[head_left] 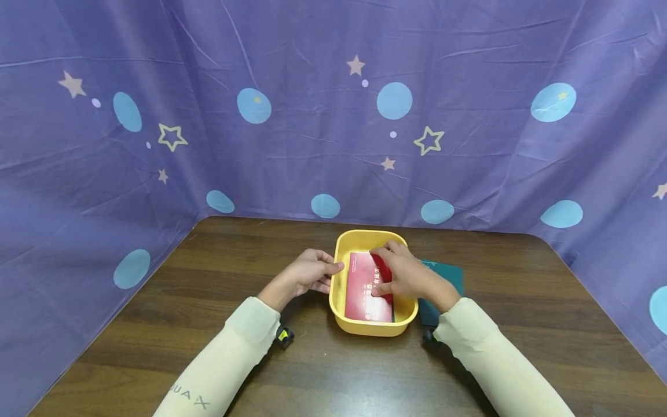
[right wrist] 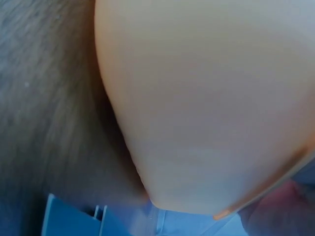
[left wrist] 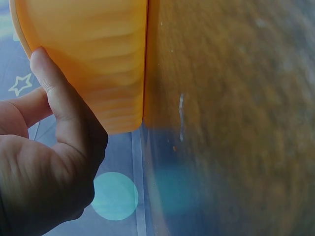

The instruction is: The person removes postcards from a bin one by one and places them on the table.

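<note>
A yellow basket [head_left: 373,330] stands on the table with a pink-and-red booklet [head_left: 359,289] lying inside. White lettering runs over the booklet's cover. A sliver of something teal shows beside its lower right corner. My left hand [head_left: 312,271] pinches the basket's left rim, thumb on top and fingers outside; the left wrist view shows this hand [left wrist: 59,142] against the ribbed outer wall [left wrist: 98,64]. Over the right rim reaches my right hand [head_left: 403,269], its spread thumb and fingers resting on the booklet's cover. The right wrist view is mostly filled by the basket's wall [right wrist: 206,108].
A dark teal booklet or folder [head_left: 449,277] lies on the table right of the basket, partly under my right forearm. The brown wooden table [head_left: 250,243] meets a purple patterned curtain [head_left: 323,145] at the back and sides.
</note>
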`<state>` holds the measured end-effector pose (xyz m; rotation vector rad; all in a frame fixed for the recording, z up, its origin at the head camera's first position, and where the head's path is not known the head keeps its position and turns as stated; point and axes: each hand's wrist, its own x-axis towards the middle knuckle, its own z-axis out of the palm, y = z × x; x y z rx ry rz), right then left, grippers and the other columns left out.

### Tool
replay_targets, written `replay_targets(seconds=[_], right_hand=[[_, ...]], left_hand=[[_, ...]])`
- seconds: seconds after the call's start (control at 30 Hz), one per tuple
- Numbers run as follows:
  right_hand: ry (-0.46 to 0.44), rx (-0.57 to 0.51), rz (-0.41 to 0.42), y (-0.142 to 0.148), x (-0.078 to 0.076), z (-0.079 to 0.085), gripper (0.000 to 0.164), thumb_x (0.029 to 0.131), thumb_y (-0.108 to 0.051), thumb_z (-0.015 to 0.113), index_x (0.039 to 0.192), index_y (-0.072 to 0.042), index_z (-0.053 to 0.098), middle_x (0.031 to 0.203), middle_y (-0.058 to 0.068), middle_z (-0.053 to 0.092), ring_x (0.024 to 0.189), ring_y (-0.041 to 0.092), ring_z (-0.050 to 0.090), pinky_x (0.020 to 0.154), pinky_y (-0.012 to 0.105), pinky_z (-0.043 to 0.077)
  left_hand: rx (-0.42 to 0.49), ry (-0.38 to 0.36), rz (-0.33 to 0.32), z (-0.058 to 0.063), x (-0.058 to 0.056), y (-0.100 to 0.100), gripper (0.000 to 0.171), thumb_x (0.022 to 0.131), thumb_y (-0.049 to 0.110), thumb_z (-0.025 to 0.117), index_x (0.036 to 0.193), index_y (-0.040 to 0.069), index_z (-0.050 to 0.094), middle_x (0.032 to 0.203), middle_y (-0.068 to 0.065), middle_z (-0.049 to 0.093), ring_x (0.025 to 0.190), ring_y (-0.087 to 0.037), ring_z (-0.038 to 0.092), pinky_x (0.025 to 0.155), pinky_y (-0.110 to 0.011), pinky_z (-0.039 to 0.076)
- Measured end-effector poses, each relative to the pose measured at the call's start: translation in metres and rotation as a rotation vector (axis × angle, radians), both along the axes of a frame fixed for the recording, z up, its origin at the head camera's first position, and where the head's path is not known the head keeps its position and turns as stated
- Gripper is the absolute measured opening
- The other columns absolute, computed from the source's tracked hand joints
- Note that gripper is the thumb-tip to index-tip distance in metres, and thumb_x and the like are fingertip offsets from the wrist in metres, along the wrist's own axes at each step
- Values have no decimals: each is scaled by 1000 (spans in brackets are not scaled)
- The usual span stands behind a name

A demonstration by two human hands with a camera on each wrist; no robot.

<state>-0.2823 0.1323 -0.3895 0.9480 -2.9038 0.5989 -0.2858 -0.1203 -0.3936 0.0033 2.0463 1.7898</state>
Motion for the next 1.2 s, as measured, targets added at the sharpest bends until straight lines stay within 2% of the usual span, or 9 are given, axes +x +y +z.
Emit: replay_targets(seconds=[0.17, 0.5, 0.7, 0.87, 1.2], right_hand=[[28, -71, -9, 0, -2, 2, 78, 74, -35, 86, 138, -9, 48, 119, 4, 42, 110, 18, 40, 83, 31, 55], [159, -181, 50, 0, 0, 7, 52, 84, -14, 78, 129, -4, 54, 110, 6, 47, 98, 16, 48, 79, 30, 55], [150, -236, 72, 0, 3, 13, 36, 91, 1, 65, 125, -2, 54, 115, 7, 55, 101, 17, 52, 87, 35, 55], [142, -275, 84, 2, 6, 20, 32, 92, 11, 53, 121, 0, 56, 111, 9, 57, 98, 19, 55, 86, 37, 54], [130, -299, 64, 9, 10, 35, 33, 92, 12, 50, 122, -3, 55, 110, 7, 56, 96, 19, 54, 84, 35, 54]], left_hand=[[1, 1, -4, 1, 0, 0, 28, 93, 13, 67, 107, -3, 48, 76, -12, 58, 52, -12, 57, 50, -26, 58], [9, 6, -18, 0, 0, -1, 27, 93, 13, 67, 105, -2, 48, 74, -10, 58, 51, -12, 56, 47, -25, 57], [8, 0, -15, 1, 1, -1, 28, 93, 12, 67, 106, -2, 47, 74, -11, 59, 51, -12, 57, 48, -26, 57], [9, 0, -15, 1, 1, -1, 27, 93, 11, 67, 105, -2, 47, 74, -11, 58, 51, -12, 56, 48, -26, 57], [12, -5, -11, 3, 2, 0, 26, 93, 11, 67, 104, -1, 47, 78, -12, 57, 51, -13, 57, 49, -27, 58]])
